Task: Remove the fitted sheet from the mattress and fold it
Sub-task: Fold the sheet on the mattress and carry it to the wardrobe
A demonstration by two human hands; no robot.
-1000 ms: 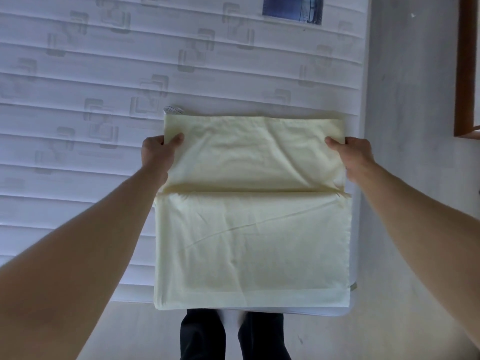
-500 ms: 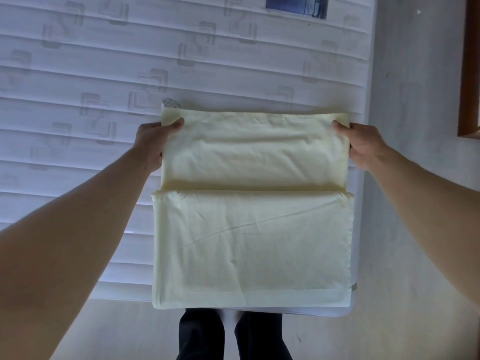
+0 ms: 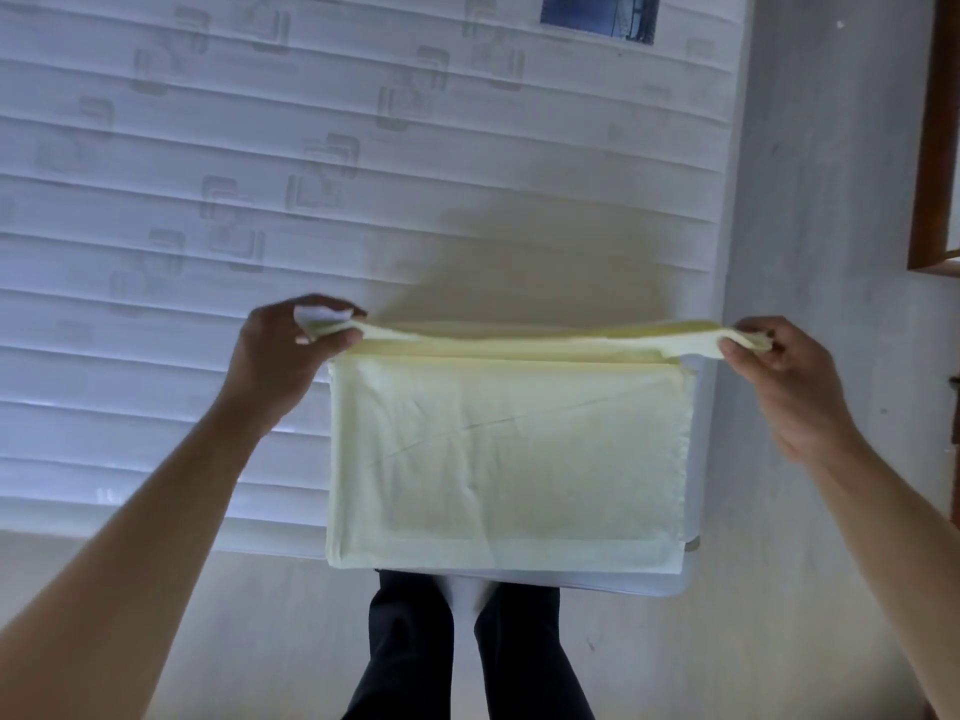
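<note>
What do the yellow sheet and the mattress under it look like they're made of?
Sheet: thin woven fabric, likely cotton, matte; it creases and sags between the hands. Mattress: quilted white textile, slightly glossy, with stitched ribs and woven square motifs.

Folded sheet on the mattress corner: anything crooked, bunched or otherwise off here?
Nothing serious stands out. The pale yellow sheet lies as a fairly square rectangle on the mattress, with one faint diagonal crease. The left hand and right hand pinch its far edge, lifted taut. Its near edge slightly overhangs the mattress.
</note>
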